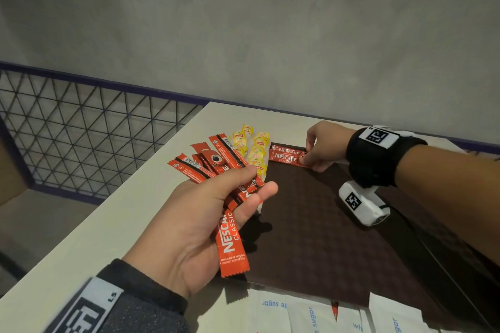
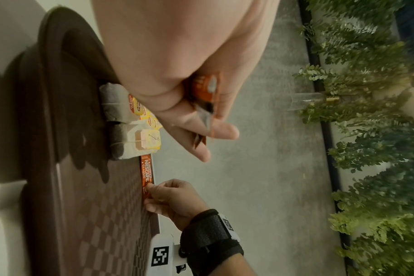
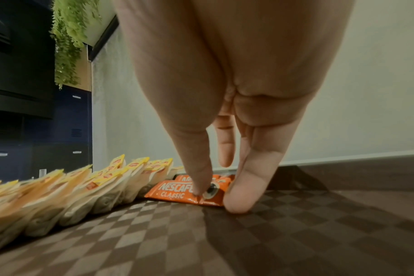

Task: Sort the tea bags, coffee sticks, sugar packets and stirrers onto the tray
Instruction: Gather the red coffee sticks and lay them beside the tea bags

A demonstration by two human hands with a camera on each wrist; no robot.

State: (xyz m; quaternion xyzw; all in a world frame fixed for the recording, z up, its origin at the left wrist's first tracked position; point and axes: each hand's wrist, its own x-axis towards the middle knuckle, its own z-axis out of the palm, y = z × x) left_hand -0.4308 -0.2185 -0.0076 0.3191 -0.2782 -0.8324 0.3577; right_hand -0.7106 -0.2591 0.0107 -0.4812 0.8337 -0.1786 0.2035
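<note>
My left hand [image 1: 259, 180] hovers over the tray's left side and grips a fanned bunch of red coffee sticks [image 1: 232, 240]; the left wrist view shows their ends [image 2: 205, 89] between thumb and fingers. At the dark checkered tray's [image 1: 324, 246] far left corner my right hand [image 1: 308, 155] pinches the right end of a coffee stick [image 1: 284, 157] that lies flat beside another one. In the right wrist view a fingertip presses on that stick [image 3: 175, 192] and the thumb sits at its end. Yellow-tagged tea bags [image 1: 255, 149] line the tray's left edge.
White sugar packets [image 1: 305, 313] lie on the white table [image 1: 135, 211] just in front of the tray. The table's left edge drops off beside a mesh railing [image 1: 81, 130]. A grey wall runs behind the table.
</note>
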